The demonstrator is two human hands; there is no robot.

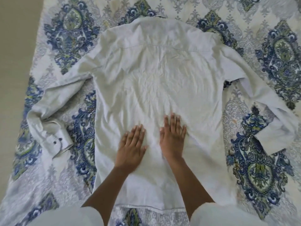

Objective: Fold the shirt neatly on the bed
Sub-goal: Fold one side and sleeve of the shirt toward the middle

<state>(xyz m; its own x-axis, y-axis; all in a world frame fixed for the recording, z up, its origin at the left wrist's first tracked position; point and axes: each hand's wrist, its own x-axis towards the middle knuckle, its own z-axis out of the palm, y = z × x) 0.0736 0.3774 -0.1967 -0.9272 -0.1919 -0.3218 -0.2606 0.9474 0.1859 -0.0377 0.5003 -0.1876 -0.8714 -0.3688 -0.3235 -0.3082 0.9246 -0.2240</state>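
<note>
You are looking straight down on a bed [184,10] that fills nearly the whole view, covered by a pale, quilted bedspread [53,185]. Across it you see large ornate medallions [71,36] in dark blue and olive green, set in a diamond layout, with fainter grey scrollwork [234,101] between them. At your far left a strip of plain beige floor [13,54] runs beside the bed's edge, widest toward the top corner and narrowing lower down. The light is soft and even, bright on the pale cloth, and it throws only faint, blurred shadows.
</note>
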